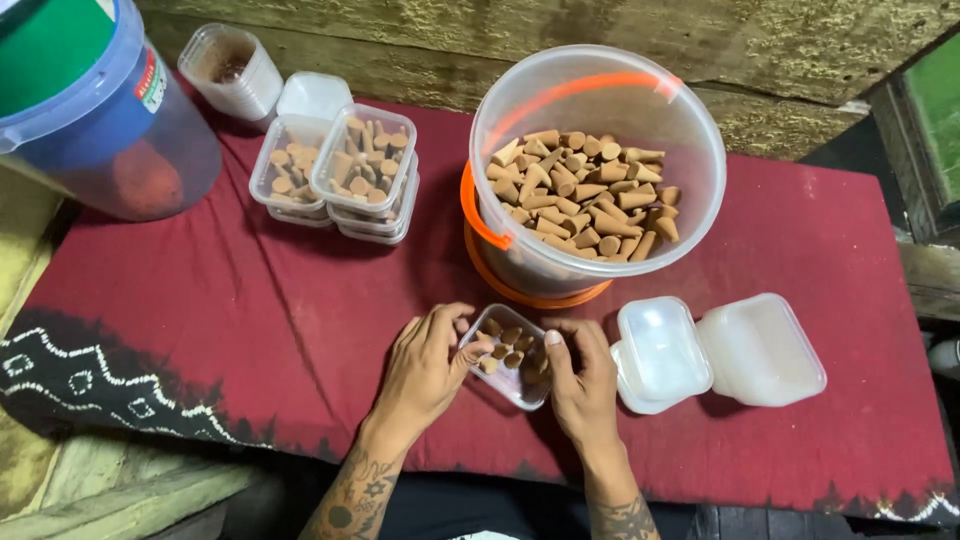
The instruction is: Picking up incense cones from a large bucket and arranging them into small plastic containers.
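A small clear plastic box (510, 375) sits on the red cloth near the front edge, partly filled with brown incense cones (503, 346). My left hand (428, 365) grips its left side, thumb over the rim. Fingers of my right hand (583, 380) curl around its right side, thumb pointing up at the rim. Just behind the box stands a clear bucket (597, 165) with an orange handle, holding a heap of the same cones.
Empty clear boxes and lids (715, 352) lie to the right of my hands. Stacked filled boxes (345, 168) stand at the back left, next to an empty tub (232, 70). A large blue-lidded jar (95, 115) fills the far left corner.
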